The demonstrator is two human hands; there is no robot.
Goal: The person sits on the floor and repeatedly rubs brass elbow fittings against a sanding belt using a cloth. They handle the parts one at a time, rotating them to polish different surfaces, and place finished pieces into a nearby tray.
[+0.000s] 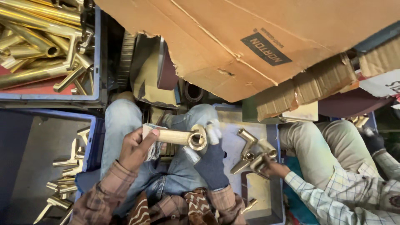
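Over my lap, both hands hold a brass tube fitting (pixel 180 137) with a round ring end facing up. My left hand (pixel 135 150) is bare and presses a strip of grey abrasive paper (pixel 151 146) against the tube's left end. My right hand (pixel 210 160), in a dark glove with a whitish fingertip, grips the ring end from the right. Jeans-covered legs (pixel 121 125) lie beneath the part.
A blue crate (pixel 93 137) at my left holds several brass fittings; another crate (pixel 98 54) at top left is full of brass tubes. A grey tray (pixel 273 166) at my right holds brass parts, where a co-worker's hand (pixel 273 168) in a checked sleeve reaches. Torn cardboard (pixel 250 37) overhangs above.
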